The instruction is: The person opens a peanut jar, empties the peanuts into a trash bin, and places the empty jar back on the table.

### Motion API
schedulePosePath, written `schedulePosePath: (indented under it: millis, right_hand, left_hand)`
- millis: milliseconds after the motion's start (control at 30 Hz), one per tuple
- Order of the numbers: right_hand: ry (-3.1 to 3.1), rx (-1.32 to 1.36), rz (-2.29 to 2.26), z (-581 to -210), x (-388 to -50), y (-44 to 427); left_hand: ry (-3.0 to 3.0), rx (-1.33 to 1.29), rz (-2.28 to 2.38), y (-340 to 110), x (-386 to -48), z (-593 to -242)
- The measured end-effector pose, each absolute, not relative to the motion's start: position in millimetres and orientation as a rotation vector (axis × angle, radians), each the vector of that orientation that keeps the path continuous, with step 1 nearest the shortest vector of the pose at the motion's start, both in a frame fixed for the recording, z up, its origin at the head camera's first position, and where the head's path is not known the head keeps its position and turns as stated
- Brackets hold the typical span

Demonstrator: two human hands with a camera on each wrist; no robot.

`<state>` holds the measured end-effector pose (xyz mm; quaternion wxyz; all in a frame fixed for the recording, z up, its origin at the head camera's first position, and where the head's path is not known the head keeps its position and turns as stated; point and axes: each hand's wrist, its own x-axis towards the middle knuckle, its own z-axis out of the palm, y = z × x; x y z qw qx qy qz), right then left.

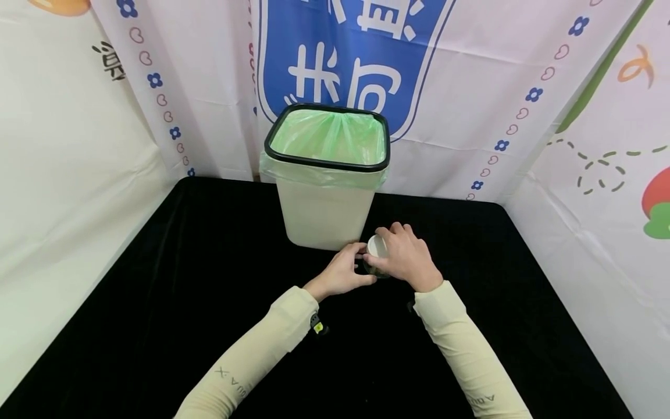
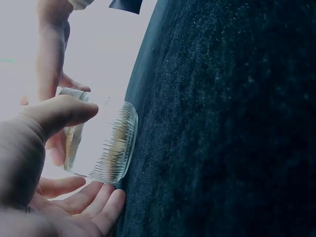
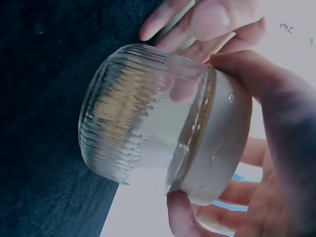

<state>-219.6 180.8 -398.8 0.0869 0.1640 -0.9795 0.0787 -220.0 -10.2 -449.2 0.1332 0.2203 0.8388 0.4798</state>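
Note:
A ribbed clear glass jar (image 3: 133,103) with a white lid (image 1: 377,247) stands upright at the black cloth, in front of the bin's right corner. Something yellowish-brown shows blurred through its ribbed lower part. My right hand (image 1: 409,257) grips the lid from above, thumb on one side and fingers round the other. Around the jar's left side, my left hand (image 1: 342,272) is spread with its thumb apart from its fingers. In the right wrist view a gap shows between the left thumb (image 3: 211,22) and the glass; whether the other left fingers touch it, I cannot tell.
A cream waste bin (image 1: 327,212) with a black rim and a green liner bag stands behind my hands, near the back edge. Black cloth (image 1: 209,279) covers the table. Printed white curtains (image 1: 471,75) enclose the back and both sides.

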Motion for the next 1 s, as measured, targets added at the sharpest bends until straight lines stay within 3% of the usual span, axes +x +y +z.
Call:
schedulePosePath:
  millis: [1000]
  right_hand:
    - [-2.765,0.574,0.323,-357.0,-201.4,153.4]
  left_hand:
    - [2.104,0.736,1.899,-2.5,-222.3,-445.2]
